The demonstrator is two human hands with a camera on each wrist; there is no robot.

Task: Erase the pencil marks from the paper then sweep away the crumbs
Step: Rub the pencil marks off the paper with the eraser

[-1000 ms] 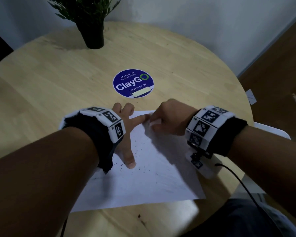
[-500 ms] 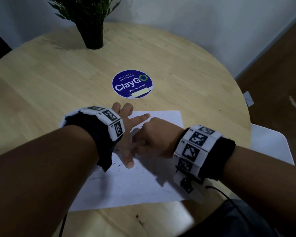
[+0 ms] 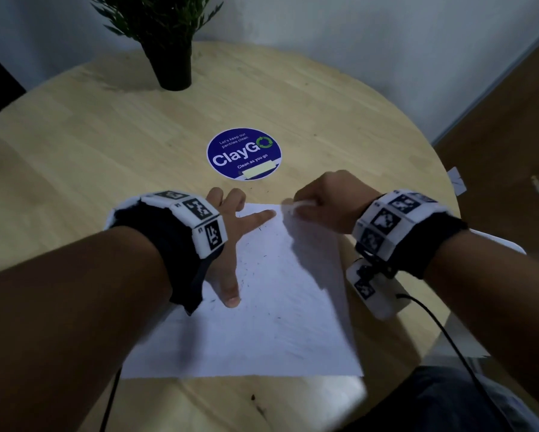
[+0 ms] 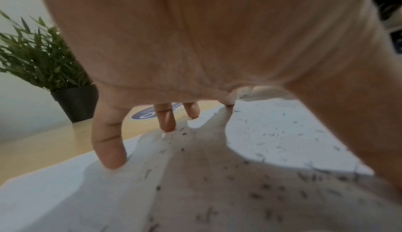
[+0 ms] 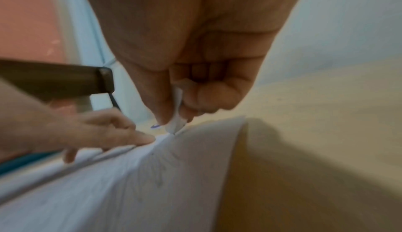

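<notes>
A white sheet of paper (image 3: 280, 313) lies on the round wooden table (image 3: 106, 145), scattered with dark eraser crumbs (image 3: 255, 266) and faint pencil marks. My left hand (image 3: 230, 241) presses flat on the sheet's left part with fingers (image 4: 108, 142) spread. My right hand (image 3: 324, 204) pinches a small white eraser (image 5: 177, 115) between thumb and fingers, its tip on the paper's far edge (image 5: 172, 132). In the left wrist view crumbs (image 4: 272, 189) lie thick under the palm.
A round blue ClayGo sticker (image 3: 244, 153) sits beyond the paper. A potted plant (image 3: 171, 54) stands at the table's far side. A white chair (image 3: 498, 244) is at the right, and a black cable (image 3: 442, 332) hangs from my right wrist.
My right hand, which was near the left thumb half a second ago, has swung back to the paper's far edge with the eraser. The left hand has stayed pressed down.
</notes>
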